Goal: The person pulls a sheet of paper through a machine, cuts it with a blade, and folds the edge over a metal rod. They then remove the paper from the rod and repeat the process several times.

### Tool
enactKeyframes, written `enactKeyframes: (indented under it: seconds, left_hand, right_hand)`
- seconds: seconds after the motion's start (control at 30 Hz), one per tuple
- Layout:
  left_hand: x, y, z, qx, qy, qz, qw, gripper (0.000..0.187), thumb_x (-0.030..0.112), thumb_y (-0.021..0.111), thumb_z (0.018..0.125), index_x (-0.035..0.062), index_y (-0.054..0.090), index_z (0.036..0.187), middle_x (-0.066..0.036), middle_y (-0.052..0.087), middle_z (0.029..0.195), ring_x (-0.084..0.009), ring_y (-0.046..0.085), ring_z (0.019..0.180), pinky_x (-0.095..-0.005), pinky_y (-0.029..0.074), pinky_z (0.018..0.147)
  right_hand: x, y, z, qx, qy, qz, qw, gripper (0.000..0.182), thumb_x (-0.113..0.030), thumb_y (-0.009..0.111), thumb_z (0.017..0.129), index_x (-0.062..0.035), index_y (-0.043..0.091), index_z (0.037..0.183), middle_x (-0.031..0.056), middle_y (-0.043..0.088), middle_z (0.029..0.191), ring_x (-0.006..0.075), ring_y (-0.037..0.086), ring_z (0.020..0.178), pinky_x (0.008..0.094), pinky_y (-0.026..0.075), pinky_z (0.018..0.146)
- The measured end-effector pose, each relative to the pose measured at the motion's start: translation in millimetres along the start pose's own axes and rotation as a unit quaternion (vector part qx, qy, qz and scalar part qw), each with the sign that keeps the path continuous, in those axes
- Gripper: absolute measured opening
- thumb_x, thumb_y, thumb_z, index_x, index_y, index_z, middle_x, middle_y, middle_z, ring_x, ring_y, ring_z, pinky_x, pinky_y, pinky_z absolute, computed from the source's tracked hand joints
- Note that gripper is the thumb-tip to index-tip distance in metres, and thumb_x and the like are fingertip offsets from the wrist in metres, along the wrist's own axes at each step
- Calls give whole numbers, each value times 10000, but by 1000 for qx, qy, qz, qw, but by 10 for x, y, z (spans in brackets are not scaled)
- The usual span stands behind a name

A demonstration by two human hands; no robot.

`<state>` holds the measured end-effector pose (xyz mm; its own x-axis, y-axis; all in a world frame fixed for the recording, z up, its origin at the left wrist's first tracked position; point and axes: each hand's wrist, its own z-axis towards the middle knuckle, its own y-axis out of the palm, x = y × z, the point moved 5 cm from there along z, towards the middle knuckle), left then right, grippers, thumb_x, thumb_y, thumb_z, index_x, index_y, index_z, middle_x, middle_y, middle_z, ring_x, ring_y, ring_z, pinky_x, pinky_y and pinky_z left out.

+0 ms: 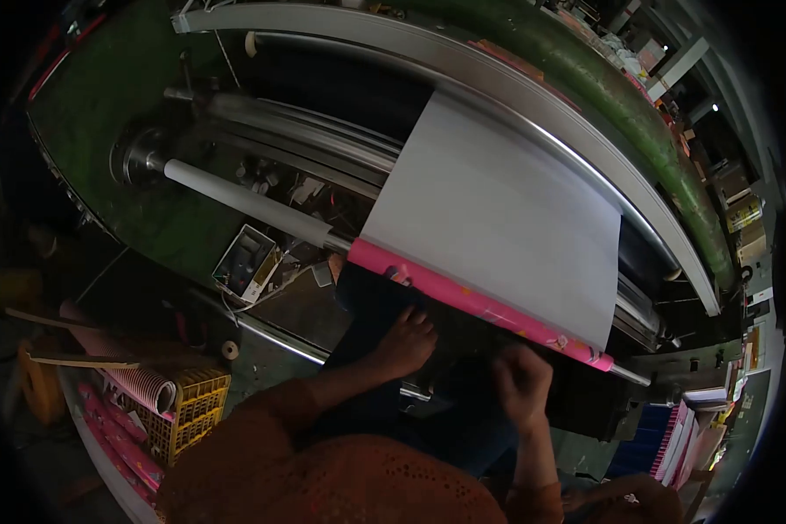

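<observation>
Dim workshop [79, 122]; left hand [408, 341], right hand [524, 382] near pink roll [480, 306]; grips curled, contents hidden.

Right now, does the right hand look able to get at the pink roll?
Probably yes: the right hand is close to the near side of the pink roll, and nothing visible blocks the way, though the hand is blurred.

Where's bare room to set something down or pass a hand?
Bare: the white sheet between pink roll and metal beam, though it may not bear weight, and the green surface left of the round flange. Crowded: beneath the white tube, around the open box, and beside the yellow crate.
</observation>
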<state>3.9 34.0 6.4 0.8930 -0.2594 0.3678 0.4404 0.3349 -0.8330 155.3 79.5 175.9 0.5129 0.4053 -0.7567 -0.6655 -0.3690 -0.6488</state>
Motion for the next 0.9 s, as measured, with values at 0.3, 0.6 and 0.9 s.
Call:
enactKeyframes:
  seconds: [0.3, 0.6, 0.9]
  left_hand:
    - [265, -429, 45, -99, 37, -133, 986, 149, 192, 671, 778, 75, 603, 842, -85, 588, 934, -253, 530, 1000, -382, 444, 876]
    - [47, -2014, 624, 164, 37, 55, 984, 243, 262, 642, 760, 43, 572, 835, -101, 553, 913, -260, 540, 896, -395, 440, 859]
    - [-186, -1785, 712, 37, 49, 146, 987, 279, 307, 666, 690, 100, 554, 839, -44, 507, 806, -206, 505, 785, -344, 383, 709]
  right_hand:
    - [-1087, 789, 1983, -68, -200, -96, 973, 68, -65, 619, 822, -16, 652, 855, 128, 672, 785, 252, 643, 691, 327, 504, 643]
    - [-1055, 1069, 2124, -84, -227, -175, 954, 84, -85, 605, 778, -22, 636, 826, 172, 660, 785, 361, 635, 735, 403, 507, 669]
    - [-1177, 1261, 2281, -149, -321, -318, 880, 94, -61, 599, 691, -40, 650, 768, 181, 656, 748, 377, 650, 737, 459, 530, 660]
